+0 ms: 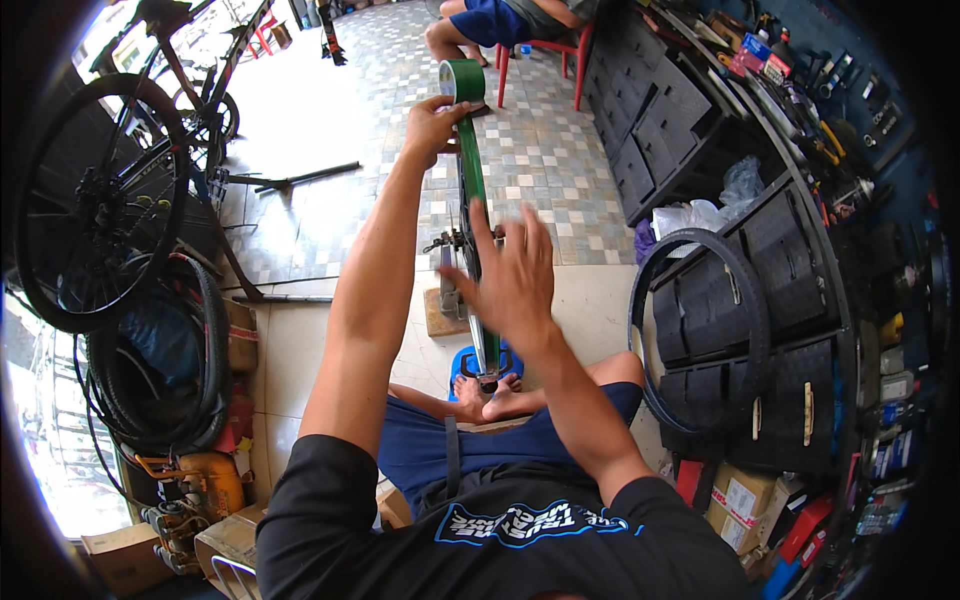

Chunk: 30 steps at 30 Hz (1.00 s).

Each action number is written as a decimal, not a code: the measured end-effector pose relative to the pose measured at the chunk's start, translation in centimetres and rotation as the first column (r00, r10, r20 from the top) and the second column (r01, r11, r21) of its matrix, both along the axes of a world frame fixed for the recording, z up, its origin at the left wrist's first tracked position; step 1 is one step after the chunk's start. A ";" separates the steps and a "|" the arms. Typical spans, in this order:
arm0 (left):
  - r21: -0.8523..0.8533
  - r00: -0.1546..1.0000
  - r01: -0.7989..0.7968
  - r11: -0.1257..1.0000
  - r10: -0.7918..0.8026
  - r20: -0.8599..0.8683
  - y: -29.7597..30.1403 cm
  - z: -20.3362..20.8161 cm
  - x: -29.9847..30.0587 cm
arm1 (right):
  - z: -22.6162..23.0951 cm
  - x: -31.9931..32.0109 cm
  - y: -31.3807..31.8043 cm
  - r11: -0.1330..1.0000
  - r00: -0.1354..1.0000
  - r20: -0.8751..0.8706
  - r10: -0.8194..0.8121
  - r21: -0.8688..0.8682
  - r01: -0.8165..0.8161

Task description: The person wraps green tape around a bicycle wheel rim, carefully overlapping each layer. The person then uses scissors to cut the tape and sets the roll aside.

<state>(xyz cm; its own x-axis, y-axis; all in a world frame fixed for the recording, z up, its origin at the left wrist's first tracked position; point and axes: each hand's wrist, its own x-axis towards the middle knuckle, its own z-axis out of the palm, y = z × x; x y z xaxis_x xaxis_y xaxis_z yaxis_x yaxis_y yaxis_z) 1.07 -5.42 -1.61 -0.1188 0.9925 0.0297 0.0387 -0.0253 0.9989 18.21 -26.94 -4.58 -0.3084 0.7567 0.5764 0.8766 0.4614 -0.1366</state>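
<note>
My left hand (432,132) is stretched far forward, with its fingers closed round the lower part of a roll of green tape (468,82). From the roll a strip of green tape (473,168) runs back toward me along a narrow bicycle wheel rim (491,352), seen edge-on. My right hand (515,285) is over the middle of the wheel, fingers spread and slightly blurred; its index finger is at the strip, but I cannot tell whether it presses on it. The hub and a metal stand show partly between my arms, above a wooden block (445,313).
A bicycle (110,200) stands at the left, above several tyres (210,340). On the right, a loose tyre (640,310) leans against black drawers (725,290). Boxes (740,500) lie at the lower right. Ahead, a person sits on a red chair (580,60).
</note>
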 end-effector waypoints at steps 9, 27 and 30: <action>-0.002 0.999 -0.023 1.000 0.023 -0.031 0.8 -0.2 0.2 | -10.8 5.3 -14.6 0.950 0.991 0.089 0.105 -0.304 -0.074; 0.291 0.996 -0.086 0.953 0.075 0.048 -12.6 -3.5 4.0 | -2.8 1.6 0.2 0.904 0.653 -0.758 -0.001 -0.280 -0.324; 0.319 0.993 -0.105 0.942 0.082 0.085 -13.2 -4.1 4.2 | -3.6 1.1 0.6 0.960 0.786 -0.618 0.021 -0.207 -0.188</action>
<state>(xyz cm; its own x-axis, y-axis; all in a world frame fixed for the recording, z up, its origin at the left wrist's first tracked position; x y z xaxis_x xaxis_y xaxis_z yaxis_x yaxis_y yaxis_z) 5.22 -18.61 -5.67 -0.2238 0.9155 0.3343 -0.0133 -0.3458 0.9382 19.26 -26.34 -8.18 -0.0457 0.8808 0.4713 0.5216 0.4234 -0.7407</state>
